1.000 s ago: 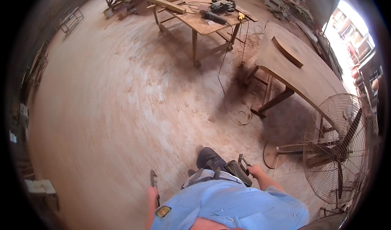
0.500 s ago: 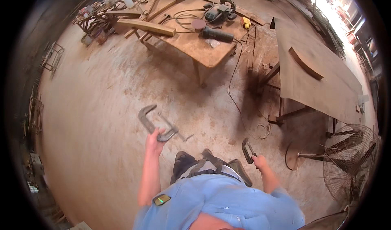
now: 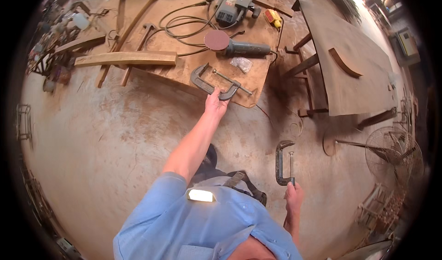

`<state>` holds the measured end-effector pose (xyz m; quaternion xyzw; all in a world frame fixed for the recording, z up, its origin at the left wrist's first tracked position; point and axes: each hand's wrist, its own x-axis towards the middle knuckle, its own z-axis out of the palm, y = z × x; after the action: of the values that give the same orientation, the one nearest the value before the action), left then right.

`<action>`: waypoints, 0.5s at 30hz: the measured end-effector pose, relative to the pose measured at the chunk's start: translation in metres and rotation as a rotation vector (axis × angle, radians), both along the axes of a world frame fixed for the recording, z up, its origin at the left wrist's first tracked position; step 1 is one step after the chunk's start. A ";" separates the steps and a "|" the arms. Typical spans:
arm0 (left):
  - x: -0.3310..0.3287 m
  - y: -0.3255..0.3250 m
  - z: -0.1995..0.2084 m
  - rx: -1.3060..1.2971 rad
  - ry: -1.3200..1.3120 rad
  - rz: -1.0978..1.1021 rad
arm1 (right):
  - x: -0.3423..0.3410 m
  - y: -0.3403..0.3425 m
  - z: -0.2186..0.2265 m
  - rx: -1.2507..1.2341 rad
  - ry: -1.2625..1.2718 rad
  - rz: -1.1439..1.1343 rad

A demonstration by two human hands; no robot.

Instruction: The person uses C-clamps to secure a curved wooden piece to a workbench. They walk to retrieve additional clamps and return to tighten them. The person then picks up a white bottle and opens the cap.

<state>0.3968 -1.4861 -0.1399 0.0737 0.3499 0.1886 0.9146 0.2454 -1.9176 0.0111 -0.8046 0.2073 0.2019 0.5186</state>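
My left hand (image 3: 216,104) reaches forward, closed round the frame of a large grey C-clamp (image 3: 226,94). That clamp is over the near edge of the wooden worktable (image 3: 246,87); whether it touches the top I cannot tell. Lower on the right, my right hand (image 3: 293,196) grips a second, darker C-clamp (image 3: 279,165) by its screw end, held upright above the floor. Just beyond the left clamp lie a small clear plastic bag (image 3: 241,64) and an angle grinder (image 3: 248,48) with a reddish sanding disc (image 3: 217,40).
A corded circular saw (image 3: 230,10), a hammer (image 3: 146,29) and a curved wooden beam (image 3: 126,58) lie on the worktable. To the right stands a sheet-topped table (image 3: 363,87) with a curved wooden piece (image 3: 344,63). A pedestal fan (image 3: 393,154) stands at the right.
I have come closer to the worktable. My left hand has carried its clamp forward to the table's near edge. The right hand still holds its clamp, now upright.
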 end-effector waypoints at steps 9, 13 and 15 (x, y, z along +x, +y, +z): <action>-0.019 0.075 0.023 0.405 0.300 -1.126 | -0.025 0.193 0.076 0.113 -0.083 0.058; -0.090 0.098 0.093 0.080 -0.169 -1.121 | -0.032 0.279 0.064 0.464 -0.060 0.013; -0.140 0.118 0.124 -0.088 -0.341 -1.043 | -0.045 0.321 0.051 0.643 -0.070 0.029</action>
<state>0.2567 -1.3682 -0.0163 0.1674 0.1216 -0.2952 0.9328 0.2005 -1.5961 0.0618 -0.6091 0.1034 0.2365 0.7500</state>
